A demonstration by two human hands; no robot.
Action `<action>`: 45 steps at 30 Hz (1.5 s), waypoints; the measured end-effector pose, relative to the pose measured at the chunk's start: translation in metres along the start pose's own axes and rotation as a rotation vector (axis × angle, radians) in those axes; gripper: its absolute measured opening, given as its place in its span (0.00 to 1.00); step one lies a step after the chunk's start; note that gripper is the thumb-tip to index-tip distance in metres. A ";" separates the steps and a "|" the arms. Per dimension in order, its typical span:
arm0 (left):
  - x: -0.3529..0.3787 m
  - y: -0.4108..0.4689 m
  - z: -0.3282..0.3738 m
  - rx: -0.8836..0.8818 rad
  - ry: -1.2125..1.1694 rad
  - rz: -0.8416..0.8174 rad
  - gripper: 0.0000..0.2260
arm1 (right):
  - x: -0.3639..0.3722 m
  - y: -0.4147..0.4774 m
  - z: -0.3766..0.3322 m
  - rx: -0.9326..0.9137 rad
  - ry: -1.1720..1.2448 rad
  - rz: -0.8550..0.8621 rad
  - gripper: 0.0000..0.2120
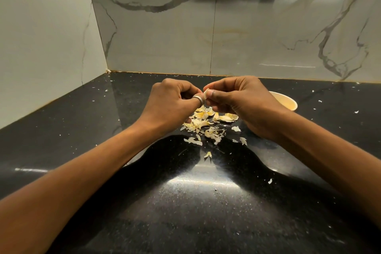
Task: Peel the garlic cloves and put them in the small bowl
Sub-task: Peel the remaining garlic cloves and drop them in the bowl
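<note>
From my remote seat I see both hands raised just above the black counter (195, 202), a polished stone flecked with pale specks and glossy enough to throw back a bright streak of light. The garlic clove (206, 94) sits between the fingertips of both hands, above the heap of peels and left of the small bowl. Only a small, pale, papery-looking sliver of it shows. What I can see stands roughly upright, long axis top to bottom, upper end tipped slightly right; I cannot tell tip from root.

My right hand (237, 99) is curled, thumb and forefinger pinching the clove from the right. My left hand (171, 101) is curled too, its fingertips closing on the clove's left side; a smooth silver ring (198, 98) circles one digit there.

Below the hands lies a loose pile of peels (206, 121): thin, curled, cream-to-yellow flakes, some cupped like shells, with smaller white scraps strewn wider over the stone. The small bowl (286, 102) stands on the counter behind my right wrist, round, cream-coloured and smooth-rimmed, partly hidden by the hand. Behind it all rises a glossy grey-veined marble-look wall (247, 37).
</note>
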State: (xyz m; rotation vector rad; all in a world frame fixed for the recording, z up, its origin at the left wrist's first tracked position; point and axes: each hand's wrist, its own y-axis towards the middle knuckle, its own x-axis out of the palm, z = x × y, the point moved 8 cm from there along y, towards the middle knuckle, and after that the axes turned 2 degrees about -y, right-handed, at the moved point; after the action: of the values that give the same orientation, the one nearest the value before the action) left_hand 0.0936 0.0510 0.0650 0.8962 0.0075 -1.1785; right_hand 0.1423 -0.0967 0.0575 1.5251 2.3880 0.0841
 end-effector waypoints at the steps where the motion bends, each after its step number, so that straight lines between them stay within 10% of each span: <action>1: 0.000 0.000 0.000 0.006 0.007 0.002 0.04 | 0.000 0.000 0.000 -0.008 -0.004 0.000 0.07; 45: -0.004 0.001 0.009 0.147 0.039 0.020 0.06 | 0.001 0.004 0.002 -0.151 -0.269 0.018 0.05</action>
State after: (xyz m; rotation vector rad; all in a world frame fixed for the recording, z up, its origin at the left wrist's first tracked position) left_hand 0.0885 0.0487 0.0734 1.0459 -0.0567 -1.1537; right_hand 0.1462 -0.0942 0.0559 1.3924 2.1090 0.0576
